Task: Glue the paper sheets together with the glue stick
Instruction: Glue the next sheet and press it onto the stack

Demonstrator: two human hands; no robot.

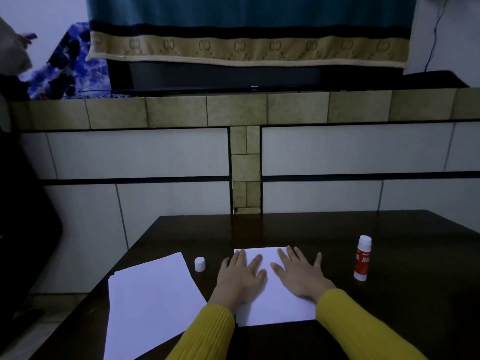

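A white paper sheet (272, 305) lies in the middle of the dark table (402, 307). My left hand (240, 276) and my right hand (301, 274) both rest flat on it, palms down, fingers spread, holding nothing. A stack of white sheets (148, 302) lies to the left, tilted and reaching the table's left edge. The red and white glue stick (362, 258) stands upright to the right of my right hand, uncapped. Its small white cap (200, 264) stands between the stack and the middle sheet.
A tiled wall unit (244, 165) rises just behind the table's far edge. Above it a television sits under a teal and beige cloth (246, 48). The floor drops away to the left of the table.
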